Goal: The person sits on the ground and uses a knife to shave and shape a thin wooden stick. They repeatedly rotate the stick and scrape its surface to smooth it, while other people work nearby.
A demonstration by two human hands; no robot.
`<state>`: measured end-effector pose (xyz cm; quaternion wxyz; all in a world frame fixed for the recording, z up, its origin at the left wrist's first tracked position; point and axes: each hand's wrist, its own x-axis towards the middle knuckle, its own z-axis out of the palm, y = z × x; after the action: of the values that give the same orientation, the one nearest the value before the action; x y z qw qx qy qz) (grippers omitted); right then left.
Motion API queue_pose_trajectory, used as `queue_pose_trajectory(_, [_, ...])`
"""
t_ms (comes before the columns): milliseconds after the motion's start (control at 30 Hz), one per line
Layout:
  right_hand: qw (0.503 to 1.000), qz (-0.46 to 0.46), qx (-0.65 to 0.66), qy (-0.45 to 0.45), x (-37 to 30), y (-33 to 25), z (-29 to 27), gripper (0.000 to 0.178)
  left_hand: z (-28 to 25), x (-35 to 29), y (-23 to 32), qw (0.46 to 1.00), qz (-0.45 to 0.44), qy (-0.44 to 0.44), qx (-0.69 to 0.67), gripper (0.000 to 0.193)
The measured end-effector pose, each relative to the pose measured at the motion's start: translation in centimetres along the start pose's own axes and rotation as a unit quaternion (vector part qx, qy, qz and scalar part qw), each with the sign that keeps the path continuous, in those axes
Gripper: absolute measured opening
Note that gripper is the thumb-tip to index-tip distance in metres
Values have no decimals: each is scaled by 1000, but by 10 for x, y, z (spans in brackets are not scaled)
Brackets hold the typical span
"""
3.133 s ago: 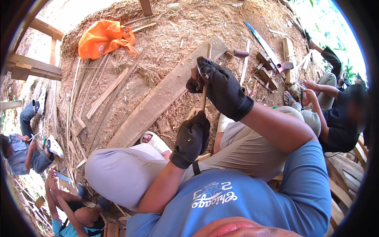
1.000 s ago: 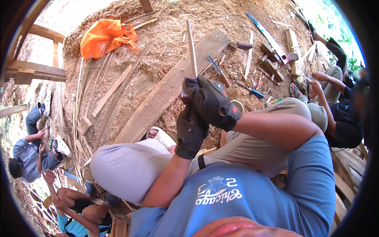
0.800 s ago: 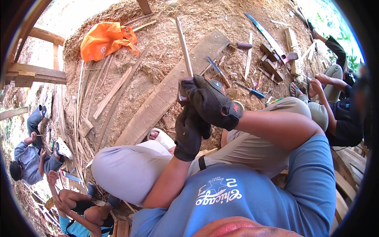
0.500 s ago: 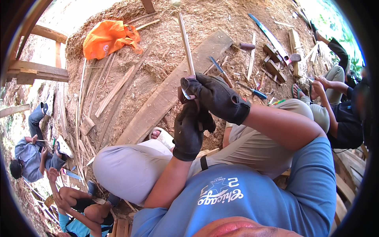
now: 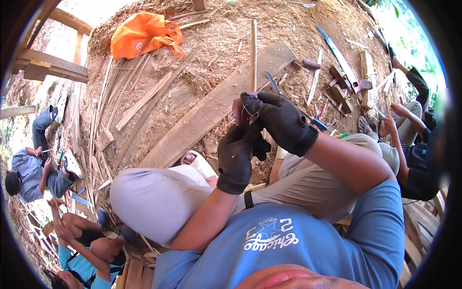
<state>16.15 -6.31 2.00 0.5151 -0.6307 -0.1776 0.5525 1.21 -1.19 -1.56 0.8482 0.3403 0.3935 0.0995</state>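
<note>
A thin pale wooden stick (image 5: 253, 55) stands nearly upright from between my gloved hands, its lower part hidden by the fingers. My right hand (image 5: 285, 121), in a black glove, is closed round the stick with a small reddish-brown sheet (image 5: 237, 109), which looks like sandpaper. A thin curved edge shows at its fingertips. Just below, my left hand (image 5: 236, 158), gloved in black too, is closed at the stick's lower end; its grip is partly covered. Beyond the hands a wide wooden plank (image 5: 192, 123) lies slantwise on the ground.
Right of the plank lie a blue-bladed tool (image 5: 273, 82), a blue-handled tool (image 5: 318, 124), a long saw (image 5: 339, 58) and wooden blocks (image 5: 340, 98). An orange bag (image 5: 142, 36) and wood strips (image 5: 144, 100) are far left. People sit at both sides; shavings cover the ground.
The stick has swung more upright, and my hands have shifted slightly right. The sheet's glossy curled face has turned out of view. The whole scene has shifted a little with my head.
</note>
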Motion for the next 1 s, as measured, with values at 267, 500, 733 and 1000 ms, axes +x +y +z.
queue_pose_trajectory(267, [993, -31, 106, -39, 9, 15, 5, 38, -4, 1, -9, 997, 56, -32, 30, 28])
queue_pose_trajectory(500, [991, -86, 81, -57, 10, 6, 2, 41, -11, 3, -34, 984, 126, -52, 112, 33])
queue_pose_trajectory(733, [975, -189, 106, 43, 42, -28, -42, 45, 5, -22, -1, 987, -51, -140, -53, 33])
queue_pose_trajectory(1000, [983, -139, 116, 16, 35, -20, -3, 43, 0, -4, -8, 998, 17, -61, -17, 37])
